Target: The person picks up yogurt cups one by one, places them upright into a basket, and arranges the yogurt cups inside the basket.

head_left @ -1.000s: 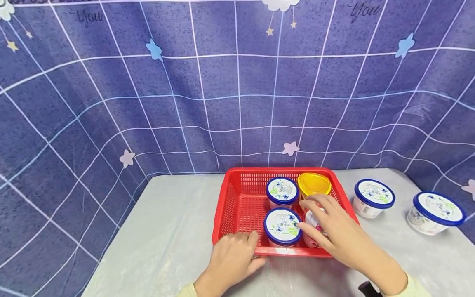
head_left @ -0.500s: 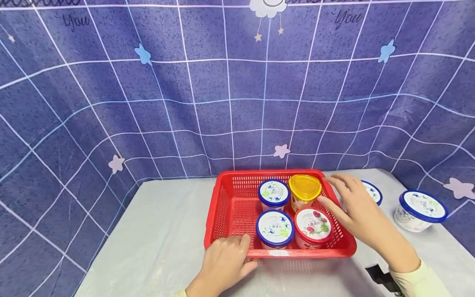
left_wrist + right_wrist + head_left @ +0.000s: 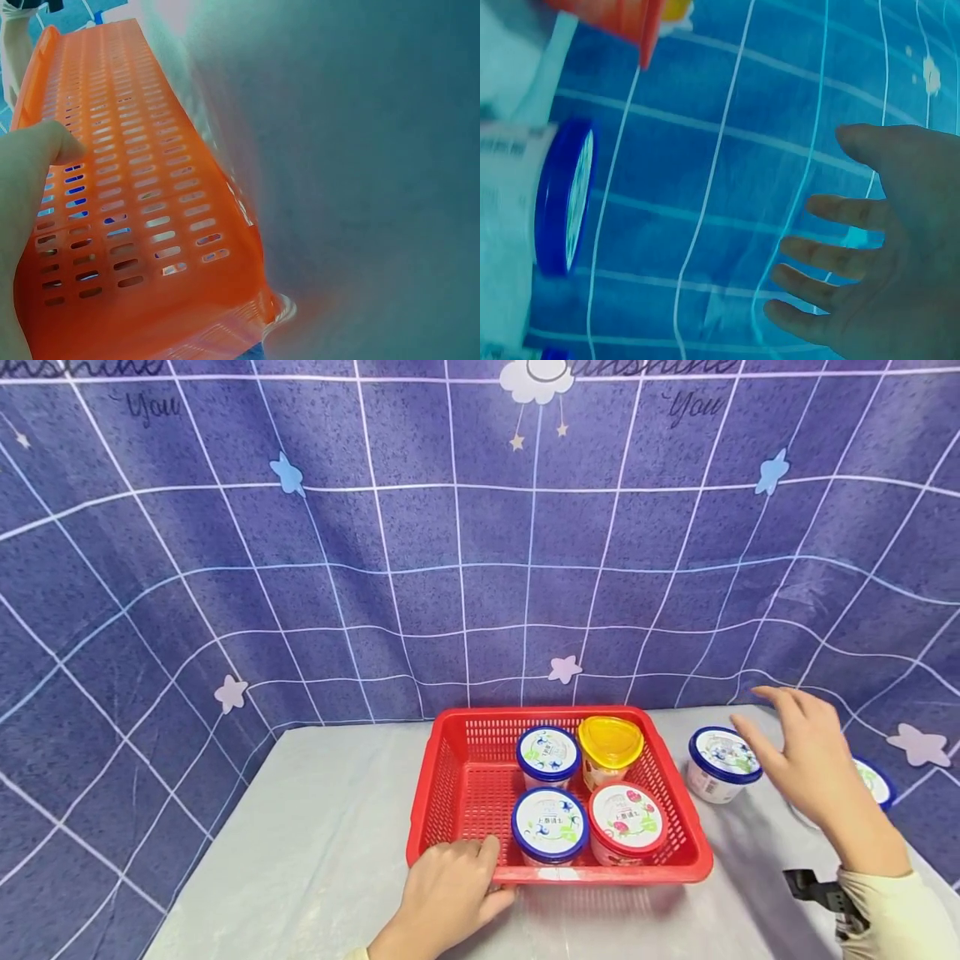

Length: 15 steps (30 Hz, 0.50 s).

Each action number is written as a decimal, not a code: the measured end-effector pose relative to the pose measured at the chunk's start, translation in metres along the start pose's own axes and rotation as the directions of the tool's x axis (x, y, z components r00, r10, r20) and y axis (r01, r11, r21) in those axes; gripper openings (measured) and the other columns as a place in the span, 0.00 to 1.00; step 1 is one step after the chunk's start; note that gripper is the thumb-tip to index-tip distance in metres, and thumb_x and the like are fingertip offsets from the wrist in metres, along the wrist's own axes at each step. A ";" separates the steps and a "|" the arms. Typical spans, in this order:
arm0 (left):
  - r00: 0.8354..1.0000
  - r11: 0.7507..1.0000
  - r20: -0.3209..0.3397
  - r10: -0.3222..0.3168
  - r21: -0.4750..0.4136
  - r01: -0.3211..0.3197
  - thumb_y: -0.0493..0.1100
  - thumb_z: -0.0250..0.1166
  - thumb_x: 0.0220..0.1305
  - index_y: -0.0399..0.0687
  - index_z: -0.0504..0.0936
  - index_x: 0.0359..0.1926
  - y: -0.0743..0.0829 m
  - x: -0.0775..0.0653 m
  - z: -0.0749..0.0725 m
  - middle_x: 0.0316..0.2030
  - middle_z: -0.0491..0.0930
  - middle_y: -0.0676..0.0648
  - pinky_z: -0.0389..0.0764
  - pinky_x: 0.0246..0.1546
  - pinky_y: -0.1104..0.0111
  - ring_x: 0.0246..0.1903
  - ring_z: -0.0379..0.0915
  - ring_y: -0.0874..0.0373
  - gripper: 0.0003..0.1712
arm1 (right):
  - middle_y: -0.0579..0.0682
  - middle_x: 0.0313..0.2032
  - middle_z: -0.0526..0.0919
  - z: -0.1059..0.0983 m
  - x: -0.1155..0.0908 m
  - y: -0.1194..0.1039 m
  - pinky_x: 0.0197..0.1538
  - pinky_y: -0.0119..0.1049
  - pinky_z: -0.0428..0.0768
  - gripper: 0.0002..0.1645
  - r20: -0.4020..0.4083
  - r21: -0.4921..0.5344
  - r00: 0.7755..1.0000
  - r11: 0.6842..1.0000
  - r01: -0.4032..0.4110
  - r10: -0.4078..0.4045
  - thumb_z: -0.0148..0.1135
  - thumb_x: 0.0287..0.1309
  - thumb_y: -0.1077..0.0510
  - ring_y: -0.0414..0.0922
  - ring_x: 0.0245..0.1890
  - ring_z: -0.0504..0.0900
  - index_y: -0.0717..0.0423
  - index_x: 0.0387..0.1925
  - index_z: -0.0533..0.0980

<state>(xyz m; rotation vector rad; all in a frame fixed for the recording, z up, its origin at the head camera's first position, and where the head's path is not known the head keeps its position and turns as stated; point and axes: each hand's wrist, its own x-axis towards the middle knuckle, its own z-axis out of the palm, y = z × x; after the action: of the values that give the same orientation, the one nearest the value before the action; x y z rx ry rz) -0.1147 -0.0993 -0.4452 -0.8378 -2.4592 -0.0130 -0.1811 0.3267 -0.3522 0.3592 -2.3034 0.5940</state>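
Note:
My left hand (image 3: pixel 450 887) grips the front rim of a red plastic basket (image 3: pixel 652 873) near its left corner. In the left wrist view its thumb (image 3: pixel 64 144) presses the basket's slotted outer wall (image 3: pixel 142 172). Inside stand two blue-lidded tubs, one at the back (image 3: pixel 547 750) and one in front (image 3: pixel 550 821), beside a yellow-lidded cup (image 3: pixel 611 741) and a red-lidded tub (image 3: pixel 628 814). My right hand (image 3: pixel 806 758) hovers with fingers spread and nothing held, right of a blue-lidded tub (image 3: pixel 725 755) on the table. The right forearm partly hides another blue-lidded tub (image 3: pixel 876 785).
A pale cover lies on the table (image 3: pixel 315 827). Behind and along the sides hangs a blue-purple curtain (image 3: pixel 420 593) with a grid and stars. A black strap (image 3: pixel 821 893) is at the right wrist.
My right hand has left the red-lidded tub in the basket and moved right, past the nearer blue-lidded tub. My left hand keeps its grip on the rim. The head view has shifted slightly.

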 end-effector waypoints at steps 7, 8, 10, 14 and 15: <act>0.999 1.000 0.040 -0.006 -0.005 0.006 0.68 0.70 0.49 0.52 0.73 0.27 0.002 -0.001 -0.001 0.12 0.60 0.58 0.52 0.12 0.74 0.12 0.50 0.65 0.27 | 0.80 0.53 0.68 -0.020 -0.004 0.033 0.61 0.70 0.53 0.31 0.023 -0.099 0.987 0.982 -0.159 0.162 0.57 0.67 0.51 0.79 0.56 0.62 0.75 0.57 0.67; 0.999 1.000 0.043 -0.007 -0.005 0.007 0.68 0.70 0.49 0.52 0.73 0.27 0.002 -0.001 -0.001 0.12 0.60 0.58 0.52 0.13 0.74 0.12 0.50 0.65 0.27 | 0.81 0.53 0.68 -0.022 -0.004 0.037 0.62 0.70 0.52 0.32 0.031 -0.121 0.982 0.976 -0.183 0.188 0.56 0.68 0.50 0.79 0.56 0.61 0.75 0.57 0.66; 0.999 1.000 0.044 -0.008 -0.002 0.008 0.68 0.70 0.49 0.52 0.73 0.27 0.002 0.000 -0.001 0.12 0.60 0.58 0.52 0.13 0.74 0.12 0.50 0.65 0.28 | 0.81 0.54 0.66 -0.025 -0.006 0.043 0.63 0.70 0.51 0.34 0.047 -0.156 0.972 0.963 -0.222 0.232 0.54 0.69 0.47 0.79 0.58 0.60 0.75 0.58 0.65; 0.999 1.000 0.050 -0.014 0.004 0.014 0.69 0.70 0.49 0.52 0.73 0.27 0.000 0.000 -0.002 0.12 0.61 0.58 0.53 0.13 0.74 0.12 0.50 0.65 0.28 | 0.81 0.55 0.66 -0.024 -0.008 0.052 0.62 0.70 0.50 0.36 0.073 -0.186 0.958 0.948 -0.259 0.277 0.53 0.69 0.44 0.79 0.58 0.59 0.74 0.59 0.64; 0.998 1.000 0.054 -0.016 0.007 0.016 0.69 0.70 0.49 0.52 0.74 0.28 0.000 0.000 -0.003 0.12 0.61 0.58 0.53 0.13 0.74 0.12 0.51 0.65 0.28 | 0.80 0.55 0.65 -0.024 -0.009 0.054 0.62 0.70 0.50 0.37 0.079 -0.191 0.953 0.943 -0.272 0.291 0.53 0.69 0.43 0.79 0.59 0.58 0.73 0.60 0.64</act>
<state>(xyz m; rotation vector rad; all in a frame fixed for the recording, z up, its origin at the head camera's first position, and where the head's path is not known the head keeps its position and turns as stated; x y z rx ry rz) -0.1135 -0.0995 -0.4428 -0.8257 -2.5149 0.0119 -0.1835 0.3858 -0.3604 -0.0285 -2.5102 0.5106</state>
